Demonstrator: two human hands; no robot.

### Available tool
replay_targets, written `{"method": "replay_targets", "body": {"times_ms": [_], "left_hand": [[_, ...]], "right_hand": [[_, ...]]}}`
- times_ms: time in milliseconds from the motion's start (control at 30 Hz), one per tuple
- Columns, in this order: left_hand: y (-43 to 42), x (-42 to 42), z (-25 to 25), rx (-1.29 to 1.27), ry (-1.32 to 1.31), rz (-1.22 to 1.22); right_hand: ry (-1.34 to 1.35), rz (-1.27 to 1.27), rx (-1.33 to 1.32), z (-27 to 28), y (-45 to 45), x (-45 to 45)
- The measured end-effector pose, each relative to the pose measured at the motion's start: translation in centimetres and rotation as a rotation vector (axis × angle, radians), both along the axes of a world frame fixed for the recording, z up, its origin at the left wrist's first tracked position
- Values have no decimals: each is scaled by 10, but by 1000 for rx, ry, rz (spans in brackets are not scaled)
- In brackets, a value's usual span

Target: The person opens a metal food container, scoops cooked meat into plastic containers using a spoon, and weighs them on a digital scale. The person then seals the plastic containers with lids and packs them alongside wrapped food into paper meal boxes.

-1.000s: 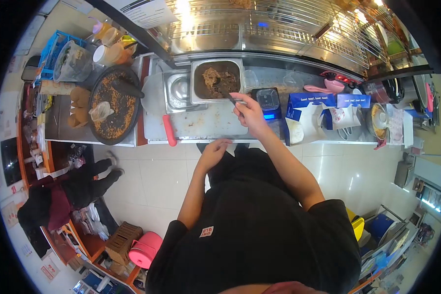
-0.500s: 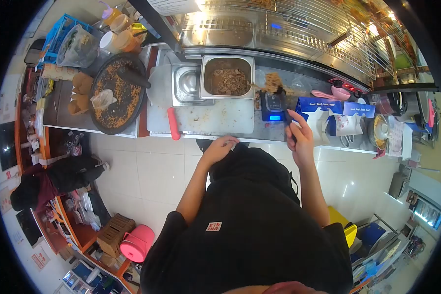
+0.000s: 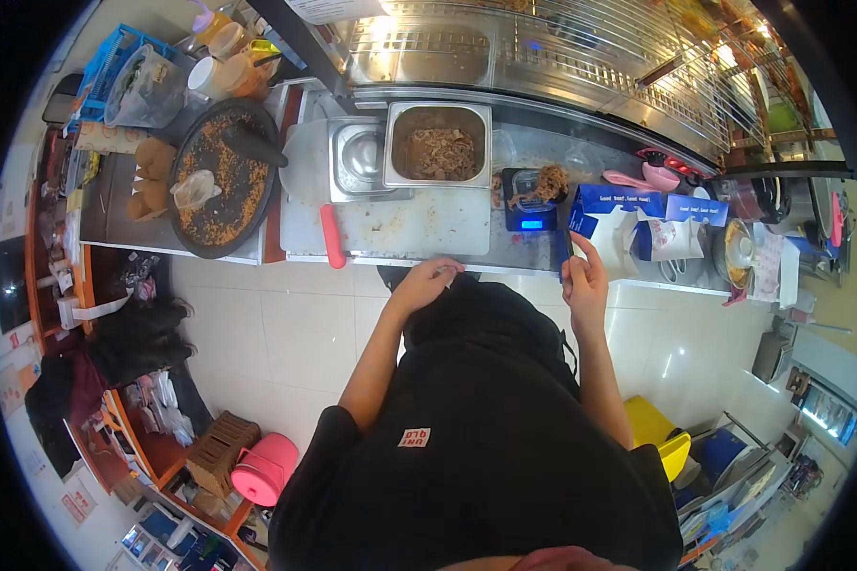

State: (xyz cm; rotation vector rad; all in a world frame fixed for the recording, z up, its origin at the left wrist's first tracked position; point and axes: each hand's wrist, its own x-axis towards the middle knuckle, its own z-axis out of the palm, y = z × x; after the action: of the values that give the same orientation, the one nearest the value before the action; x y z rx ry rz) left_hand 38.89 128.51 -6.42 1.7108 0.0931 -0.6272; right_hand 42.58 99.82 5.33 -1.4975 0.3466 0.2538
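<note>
over the far right part of the black scale (image 3: 526, 205) sits a clump of shredded food (image 3: 548, 183); whether it touches the weighing plate is hard to make out. a second ago the right hand (image 3: 586, 279) was at the metal pan (image 3: 391, 143); now it is beside the scale, so a portion seems to be parted from the shredded meat (image 3: 438, 152) left in the pan. the right hand's grip is closed around a dark handle (image 3: 570, 246) that points up toward the clump. the scale's display glows blue, its figures too small to read. the left hand (image 3: 431, 285) rests near the tabletop (image 3: 524, 251) edge, fingers loosely curled; whether its grip has anything is unclear. left of the scale, a white board (image 3: 443, 228) lies in front of the pan, a red handle (image 3: 331, 236) at its left end. to the right stand blue-and-white bags (image 3: 619, 202); far left, a dark bowl (image 3: 243, 217) holds orange crumbs.
</note>
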Motion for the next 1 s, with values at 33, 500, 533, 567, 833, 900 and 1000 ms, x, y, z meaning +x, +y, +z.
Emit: {"method": "replay_targets", "body": {"times_ms": [33, 500, 533, 567, 833, 900, 1000], "left_hand": [[1, -1, -3, -5, -18, 6], [0, -5, -6, 10, 27, 26], [-1, -4, -4, 22, 30, 18], [-1, -3, -3, 35, 33, 10], [3, -5, -3, 33, 7, 37], [3, -7, -6, 22, 3, 49], [4, -10, -9, 4, -16, 60]], "right_hand": [[0, -1, -32, 2, 2, 0], [-20, -13, 81, 46, 2, -5], [-25, -15, 84, 47, 2, -4], [-30, -17, 86, 47, 2, -3], [-42, 2, 0, 34, -1, 0], [-66, 29, -78, 30, -3, 0], [-144, 95, -295, 16, -4, 1]]}}
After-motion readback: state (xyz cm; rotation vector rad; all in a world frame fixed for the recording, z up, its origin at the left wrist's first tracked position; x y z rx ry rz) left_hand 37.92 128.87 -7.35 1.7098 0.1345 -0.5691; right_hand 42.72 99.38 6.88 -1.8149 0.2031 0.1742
